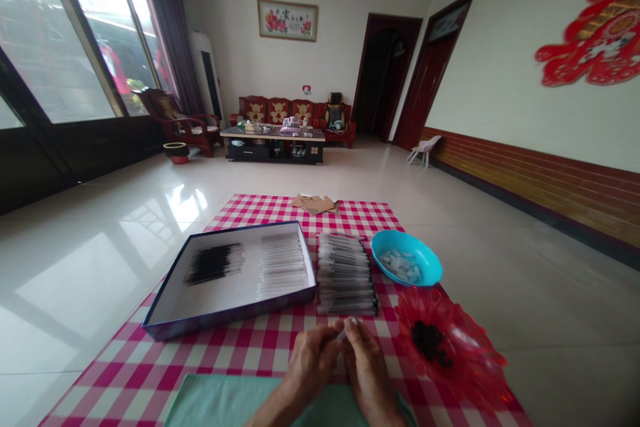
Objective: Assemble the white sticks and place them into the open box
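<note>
My left hand [313, 355] and my right hand [367, 359] meet at the near side of the table, fingers closed around a slim whitish pen [342, 333]. Most of it is hidden by the fingers. Just beyond the hands lies a row of clear pens [345, 273] with dark ends. To the left, a shallow box [225, 313] holds black pen refills [213, 263] and clear pen barrels [283, 263]. A blue bowl [425, 260] at the right contains clear pen caps [400, 265]. Nearer, a red petal-shaped dish [470, 353] has small black parts [429, 340] in it.
A red-and-white checked cloth [125, 367] covers the table, with a green cloth [220, 400] at the near edge. Torn cardboard pieces [317, 205] lie at the far edge. Across the tiled floor stand a low table [273, 149] and a wooden sofa [275, 110].
</note>
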A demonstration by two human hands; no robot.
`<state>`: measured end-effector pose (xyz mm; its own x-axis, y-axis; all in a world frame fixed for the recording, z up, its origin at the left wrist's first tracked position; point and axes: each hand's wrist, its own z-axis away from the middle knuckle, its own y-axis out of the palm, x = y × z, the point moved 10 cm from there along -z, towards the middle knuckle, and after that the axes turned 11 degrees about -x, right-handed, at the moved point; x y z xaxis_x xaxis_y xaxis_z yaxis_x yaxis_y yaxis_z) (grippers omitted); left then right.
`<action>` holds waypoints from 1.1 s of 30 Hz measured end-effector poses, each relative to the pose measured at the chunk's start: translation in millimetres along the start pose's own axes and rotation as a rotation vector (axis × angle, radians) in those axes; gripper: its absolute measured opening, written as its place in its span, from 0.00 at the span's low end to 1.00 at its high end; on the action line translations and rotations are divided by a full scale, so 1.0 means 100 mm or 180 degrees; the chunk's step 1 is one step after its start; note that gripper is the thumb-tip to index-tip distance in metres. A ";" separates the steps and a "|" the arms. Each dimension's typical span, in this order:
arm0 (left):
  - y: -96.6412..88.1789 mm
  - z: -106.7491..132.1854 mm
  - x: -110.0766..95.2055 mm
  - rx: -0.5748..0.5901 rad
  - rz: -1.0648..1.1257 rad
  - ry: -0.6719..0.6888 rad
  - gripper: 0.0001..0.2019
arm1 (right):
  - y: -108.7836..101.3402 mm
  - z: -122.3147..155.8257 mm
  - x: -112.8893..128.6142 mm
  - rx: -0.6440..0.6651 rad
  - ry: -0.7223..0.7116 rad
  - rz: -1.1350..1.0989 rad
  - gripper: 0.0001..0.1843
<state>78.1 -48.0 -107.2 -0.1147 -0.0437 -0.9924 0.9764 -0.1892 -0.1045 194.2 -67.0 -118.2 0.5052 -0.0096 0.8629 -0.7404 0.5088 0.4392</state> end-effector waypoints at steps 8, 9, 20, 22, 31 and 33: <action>0.21 0.07 0.27 0.0952 0.1503 -0.1407 0.18 | -0.02 -0.11 0.05 0.0148 0.0319 -0.0777 0.16; 0.20 0.06 0.25 0.0941 0.1600 -0.1325 0.18 | 0.00 -0.10 0.04 0.0186 0.0332 -0.0753 0.16; 0.14 -0.09 0.26 0.0782 0.2473 -0.1418 0.13 | 0.11 0.03 0.35 0.0316 -0.0516 0.1015 0.25; 0.14 -0.09 0.32 0.0737 0.2442 -0.1503 0.15 | 0.14 -0.05 0.61 0.0353 -0.0742 0.1389 0.25; 0.17 -0.09 0.36 0.0779 0.2477 -0.1560 0.18 | -0.28 -1.19 1.84 -0.0566 -0.1851 0.2876 0.09; 0.17 -0.10 0.36 0.0773 0.2459 -0.1537 0.18 | -0.37 -1.32 1.98 -0.0773 -0.1944 0.2918 0.06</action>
<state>92.5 -43.4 -145.8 0.4318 -0.6339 -0.6417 0.7552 -0.1349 0.6415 380.0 25.7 3.3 -0.5357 0.0681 0.8417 -0.5810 0.6936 -0.4259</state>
